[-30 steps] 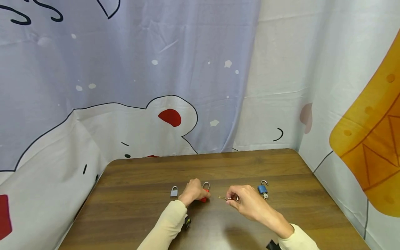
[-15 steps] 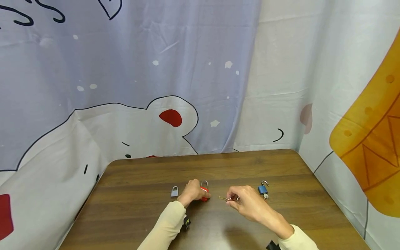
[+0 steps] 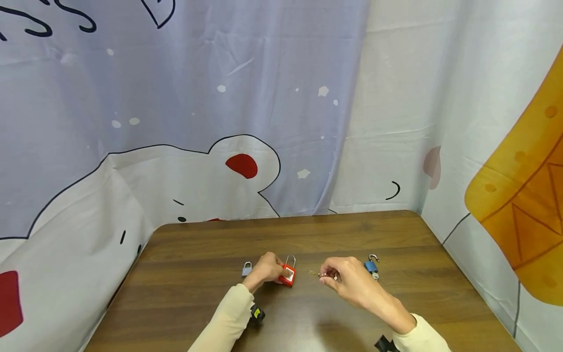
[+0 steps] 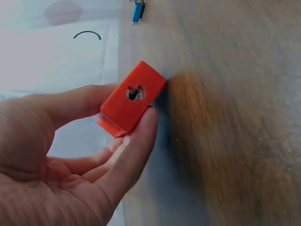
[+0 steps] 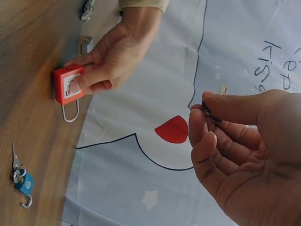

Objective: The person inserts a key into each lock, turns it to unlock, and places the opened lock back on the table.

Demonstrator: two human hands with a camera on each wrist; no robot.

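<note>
A red padlock (image 3: 288, 275) with a white label is pinched between thumb and fingers of the left hand (image 3: 266, 270); its shackle points away from the person. The left wrist view shows the keyhole in the red padlock's underside (image 4: 133, 101), facing the camera. To the right, the right hand (image 3: 352, 283) pinches a small brass-coloured key (image 3: 314, 273), its tip pointing left toward the padlock, with a gap between them. In the right wrist view the key (image 5: 224, 89) sticks out past the thumb, and a dark ring-like part lies at the fingertips.
On the wooden table (image 3: 198, 244), a small grey padlock (image 3: 247, 269) stands left of the left hand. Beyond the right hand lies a blue padlock (image 3: 371, 266) with its shackle open and keys (image 3: 375, 276) at its base. A printed curtain (image 3: 281, 122) hangs behind the table.
The left hand has shifted slightly left and turned the red padlock, so its labelled face now shows. The right hand still pinches the key in nearly the same place.
</note>
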